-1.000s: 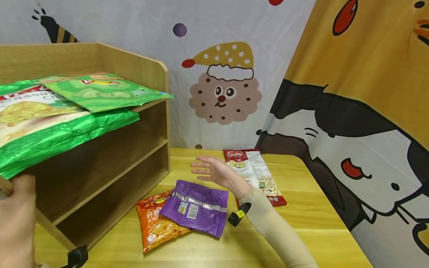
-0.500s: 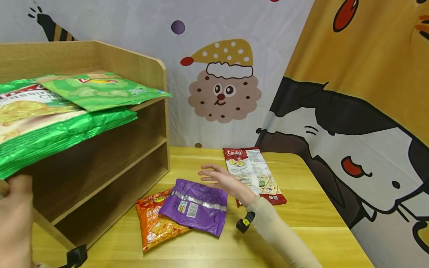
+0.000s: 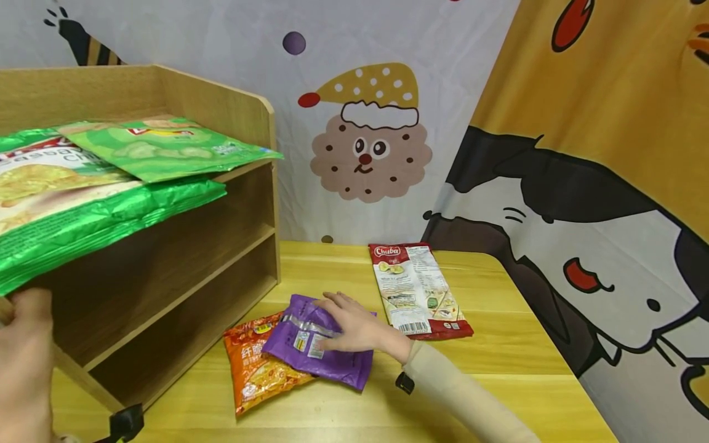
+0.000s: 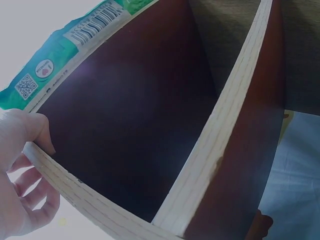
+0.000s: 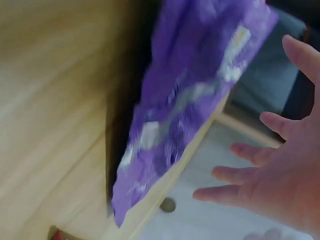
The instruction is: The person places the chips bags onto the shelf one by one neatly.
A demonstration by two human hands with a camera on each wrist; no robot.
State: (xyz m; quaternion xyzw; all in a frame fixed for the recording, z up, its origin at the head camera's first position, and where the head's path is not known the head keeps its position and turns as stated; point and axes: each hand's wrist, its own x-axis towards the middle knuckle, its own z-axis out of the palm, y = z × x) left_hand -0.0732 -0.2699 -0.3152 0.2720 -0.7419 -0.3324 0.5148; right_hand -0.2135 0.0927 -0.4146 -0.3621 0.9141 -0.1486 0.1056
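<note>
Right hand (image 3: 354,325) spread over purple packet (image 3: 338,364), holding nothing; left hand (image 4: 20,165) grips shelf edge (image 4: 92,202). Sideways push could skid packet off orange bag (image 3: 260,378).

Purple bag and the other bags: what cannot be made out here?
Head view: part of the purple bag, covered by the right hand.
Head view: part of the orange bag, under the purple bag.
Head view: left part of the green-edged bag, cut off by the edge.
Right wrist view: purple bag's print, blurred.
</note>
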